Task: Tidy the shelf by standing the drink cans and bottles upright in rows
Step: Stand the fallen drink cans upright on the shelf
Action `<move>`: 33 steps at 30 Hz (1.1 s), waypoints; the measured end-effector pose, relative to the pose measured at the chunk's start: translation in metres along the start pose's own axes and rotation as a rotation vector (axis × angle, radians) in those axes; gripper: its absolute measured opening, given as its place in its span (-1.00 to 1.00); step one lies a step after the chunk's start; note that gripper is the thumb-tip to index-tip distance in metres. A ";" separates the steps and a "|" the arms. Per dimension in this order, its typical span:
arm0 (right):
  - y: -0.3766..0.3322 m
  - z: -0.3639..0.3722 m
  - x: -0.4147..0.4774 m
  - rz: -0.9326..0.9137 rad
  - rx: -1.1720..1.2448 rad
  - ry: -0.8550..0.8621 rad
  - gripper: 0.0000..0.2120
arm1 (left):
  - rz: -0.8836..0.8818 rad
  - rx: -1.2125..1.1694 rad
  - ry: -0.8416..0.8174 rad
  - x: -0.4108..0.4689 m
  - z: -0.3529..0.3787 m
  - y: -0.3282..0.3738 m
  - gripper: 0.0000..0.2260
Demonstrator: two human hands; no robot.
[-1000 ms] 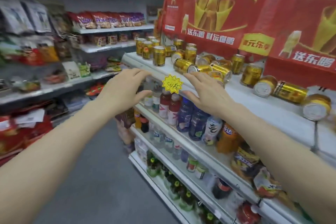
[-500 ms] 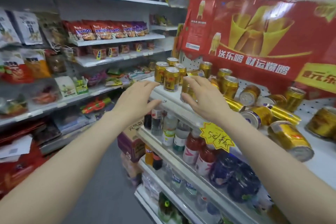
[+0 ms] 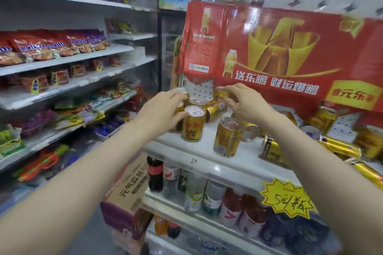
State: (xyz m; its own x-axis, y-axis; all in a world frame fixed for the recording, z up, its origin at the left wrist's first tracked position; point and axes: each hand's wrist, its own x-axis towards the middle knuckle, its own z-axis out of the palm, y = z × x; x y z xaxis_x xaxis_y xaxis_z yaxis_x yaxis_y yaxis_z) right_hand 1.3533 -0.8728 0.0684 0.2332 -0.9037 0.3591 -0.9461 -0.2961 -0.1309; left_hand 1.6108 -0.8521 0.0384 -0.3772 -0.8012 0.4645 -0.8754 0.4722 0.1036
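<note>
Gold drink cans crowd the white top shelf (image 3: 199, 148). Two stand upright at the front: one gold can (image 3: 193, 123) at the left and a second (image 3: 228, 136) to its right. Behind them my left hand (image 3: 163, 109) curls over another upright can (image 3: 179, 109) in the back-left cluster. My right hand (image 3: 244, 103) pinches the top of a can (image 3: 222, 92) near the pegboard, just above a tilted can (image 3: 215, 108). Several cans lie on their sides to the right, among them one (image 3: 339, 147) under my right forearm.
A red promotional banner (image 3: 290, 47) hangs behind the cans. On the shelf below stand bottles (image 3: 194, 192), with a yellow price star (image 3: 288, 198) at the edge. A cardboard box (image 3: 128, 192) sits by the shelf end. Snack shelves (image 3: 62, 58) line the aisle's left side.
The view has closed in on the shelf's left end. Both hands have risen from the shelf edge into the can cluster, and my right hand has taken hold of a can top.
</note>
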 end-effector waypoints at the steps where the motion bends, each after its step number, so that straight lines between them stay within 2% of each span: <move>1: 0.003 0.000 0.007 0.020 -0.018 -0.032 -0.60 | 0.019 -0.014 0.006 0.009 0.002 -0.004 -0.56; 7: 0.018 0.020 0.054 -0.012 -0.143 -0.220 -0.57 | 0.066 -0.057 -0.007 0.064 0.017 -0.021 -0.60; 13: 0.020 0.053 0.083 -0.205 -0.218 -0.386 -0.37 | 0.078 -0.078 -0.095 0.099 0.032 -0.036 -0.63; 18: 0.030 0.068 0.090 -0.313 -0.315 -0.344 -0.24 | 0.103 -0.079 -0.178 0.108 0.038 -0.038 -0.65; 20: 0.037 0.063 0.086 -0.274 -0.268 -0.323 -0.24 | 0.119 -0.104 -0.185 0.109 0.040 -0.039 -0.66; 23: 0.046 0.053 0.074 -0.134 -0.052 -0.243 -0.28 | 0.136 -0.147 -0.211 0.112 0.044 -0.039 -0.66; 26: 0.046 0.043 0.064 -0.018 0.134 -0.209 -0.22 | 0.158 -0.161 -0.248 0.114 0.047 -0.035 -0.62; 30: 0.046 0.046 0.058 0.047 0.158 -0.275 -0.31 | 0.155 -0.179 -0.276 0.116 0.050 -0.031 -0.52; 33: 0.047 0.044 0.055 0.096 0.153 -0.271 -0.31 | 0.146 -0.210 -0.313 0.118 0.048 -0.032 -0.48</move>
State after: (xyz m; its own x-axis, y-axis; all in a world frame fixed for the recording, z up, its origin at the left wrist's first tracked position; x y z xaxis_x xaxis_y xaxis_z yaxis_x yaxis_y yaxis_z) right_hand 1.3314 -0.9502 0.0419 0.2154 -0.9731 0.0815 -0.9269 -0.2300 -0.2966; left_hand 1.5798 -0.9792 0.0474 -0.5953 -0.7779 0.2010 -0.7371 0.6283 0.2488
